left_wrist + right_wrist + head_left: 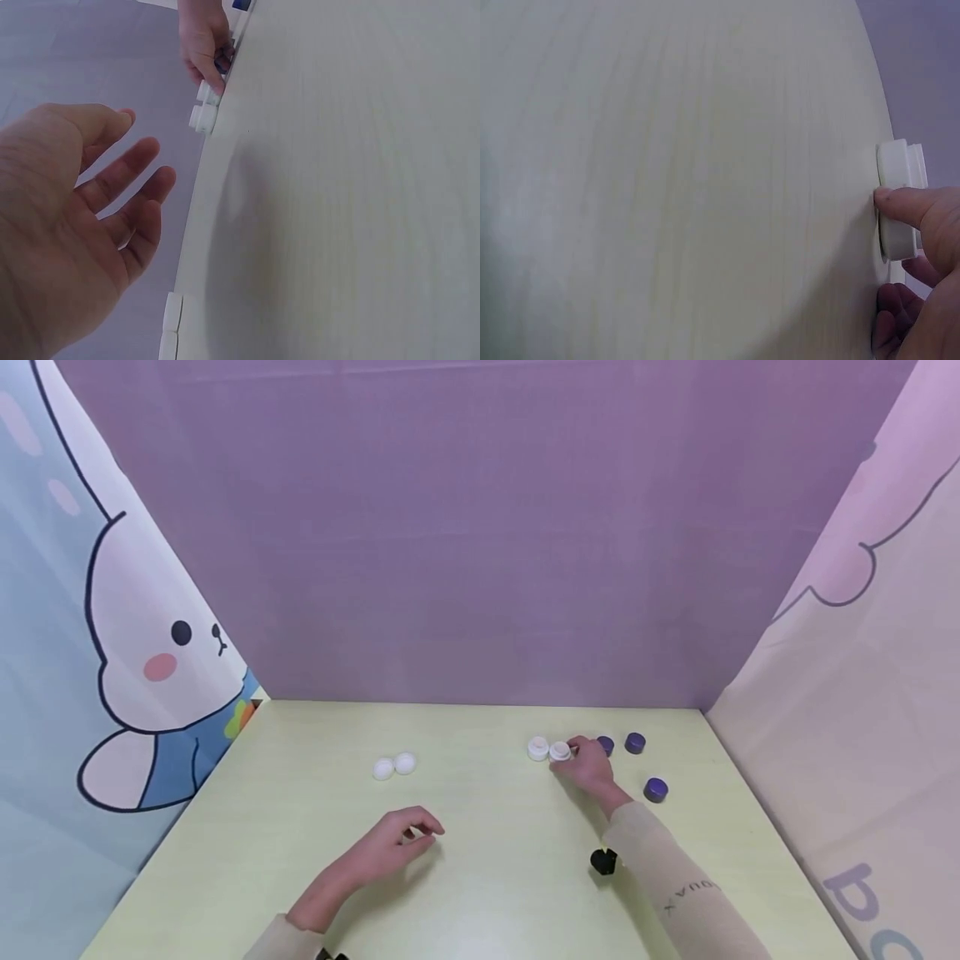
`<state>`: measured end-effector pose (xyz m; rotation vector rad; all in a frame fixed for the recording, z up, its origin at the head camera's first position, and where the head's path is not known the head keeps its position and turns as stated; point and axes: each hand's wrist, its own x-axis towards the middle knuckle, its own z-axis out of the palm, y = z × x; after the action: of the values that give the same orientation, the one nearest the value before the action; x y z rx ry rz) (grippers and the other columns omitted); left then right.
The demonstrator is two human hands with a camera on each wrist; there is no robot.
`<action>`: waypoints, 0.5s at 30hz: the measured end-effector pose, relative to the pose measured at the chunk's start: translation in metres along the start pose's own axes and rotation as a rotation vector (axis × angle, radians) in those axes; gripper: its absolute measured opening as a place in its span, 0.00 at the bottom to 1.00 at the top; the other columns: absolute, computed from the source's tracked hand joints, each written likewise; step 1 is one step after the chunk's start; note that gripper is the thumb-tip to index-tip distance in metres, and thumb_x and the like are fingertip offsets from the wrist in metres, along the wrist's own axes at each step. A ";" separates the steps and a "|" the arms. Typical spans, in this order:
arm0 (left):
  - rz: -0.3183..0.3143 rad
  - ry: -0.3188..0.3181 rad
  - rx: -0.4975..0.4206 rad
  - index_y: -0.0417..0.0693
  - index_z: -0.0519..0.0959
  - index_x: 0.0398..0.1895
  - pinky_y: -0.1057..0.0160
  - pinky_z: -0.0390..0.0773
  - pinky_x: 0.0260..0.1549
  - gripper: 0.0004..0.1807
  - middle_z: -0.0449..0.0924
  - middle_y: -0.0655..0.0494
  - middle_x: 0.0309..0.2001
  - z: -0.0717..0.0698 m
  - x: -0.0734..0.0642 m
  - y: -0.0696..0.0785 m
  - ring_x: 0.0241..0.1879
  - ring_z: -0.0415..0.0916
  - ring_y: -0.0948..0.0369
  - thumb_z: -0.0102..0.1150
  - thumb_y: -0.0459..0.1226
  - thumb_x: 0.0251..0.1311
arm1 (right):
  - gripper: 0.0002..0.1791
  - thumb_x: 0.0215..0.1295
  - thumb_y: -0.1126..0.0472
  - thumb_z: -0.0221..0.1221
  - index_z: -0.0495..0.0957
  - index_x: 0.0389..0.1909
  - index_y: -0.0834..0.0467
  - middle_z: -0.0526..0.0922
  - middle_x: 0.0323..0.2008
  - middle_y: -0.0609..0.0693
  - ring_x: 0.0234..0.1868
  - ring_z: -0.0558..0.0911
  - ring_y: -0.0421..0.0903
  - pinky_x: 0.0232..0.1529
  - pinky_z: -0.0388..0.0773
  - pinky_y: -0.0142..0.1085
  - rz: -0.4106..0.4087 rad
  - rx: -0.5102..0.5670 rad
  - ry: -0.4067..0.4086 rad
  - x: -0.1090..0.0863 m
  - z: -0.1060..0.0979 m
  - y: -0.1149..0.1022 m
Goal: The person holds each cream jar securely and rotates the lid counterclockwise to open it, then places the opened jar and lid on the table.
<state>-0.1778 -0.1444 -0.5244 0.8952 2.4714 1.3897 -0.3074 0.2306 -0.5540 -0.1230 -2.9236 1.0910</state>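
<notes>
My right hand [587, 768] pinches a small white round jar [559, 751] between thumb and fingers, at the far right part of the table. A second white jar [537, 747] stands close on its left. Both have a narrower raised neck, also visible in the right wrist view, where the thumb [904, 204] lies against the side of the gripped jar [898, 240]. My left hand [382, 850] hovers over the left-middle of the table with loosely bent fingers, holding nothing. Beyond it lie two smooth white round caps [393, 766], side by side.
Small dark purple round pieces stand right of my right hand: one [606, 744] partly behind it, one [635, 742] farther right, one [656, 790] nearer. A purple cloth [480, 543] rises at the table's back edge. Printed cloths [840, 735] flank both sides.
</notes>
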 end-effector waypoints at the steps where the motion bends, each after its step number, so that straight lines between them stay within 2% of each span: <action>1: -0.001 -0.003 -0.005 0.48 0.80 0.47 0.61 0.77 0.41 0.08 0.81 0.56 0.46 0.000 0.000 -0.001 0.45 0.76 0.61 0.56 0.34 0.68 | 0.31 0.48 0.56 0.73 0.75 0.53 0.65 0.78 0.45 0.60 0.45 0.77 0.56 0.47 0.74 0.49 -0.001 -0.003 -0.003 0.000 -0.001 0.000; 8: -0.019 -0.052 -0.018 0.48 0.81 0.47 0.62 0.78 0.41 0.08 0.81 0.56 0.45 0.003 0.007 -0.005 0.44 0.76 0.62 0.56 0.36 0.69 | 0.39 0.50 0.54 0.72 0.68 0.58 0.69 0.77 0.49 0.65 0.48 0.77 0.59 0.49 0.74 0.51 -0.028 -0.061 -0.061 -0.006 -0.021 -0.006; 11: -0.014 -0.081 -0.013 0.48 0.81 0.47 0.62 0.78 0.42 0.08 0.82 0.56 0.44 0.006 0.013 -0.006 0.44 0.76 0.63 0.55 0.37 0.69 | 0.38 0.51 0.53 0.71 0.67 0.59 0.68 0.77 0.50 0.64 0.46 0.78 0.58 0.47 0.75 0.49 -0.041 -0.081 -0.093 -0.010 -0.037 -0.012; 15: -0.006 -0.107 0.003 0.48 0.81 0.47 0.62 0.78 0.42 0.09 0.82 0.56 0.44 0.009 0.017 -0.007 0.44 0.76 0.63 0.55 0.38 0.70 | 0.33 0.54 0.54 0.70 0.71 0.56 0.67 0.78 0.48 0.63 0.45 0.78 0.57 0.44 0.76 0.48 -0.074 -0.057 -0.111 -0.021 -0.062 -0.023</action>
<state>-0.1905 -0.1309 -0.5329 0.9371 2.3959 1.3006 -0.2850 0.2521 -0.4922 0.0454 -3.0302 1.0373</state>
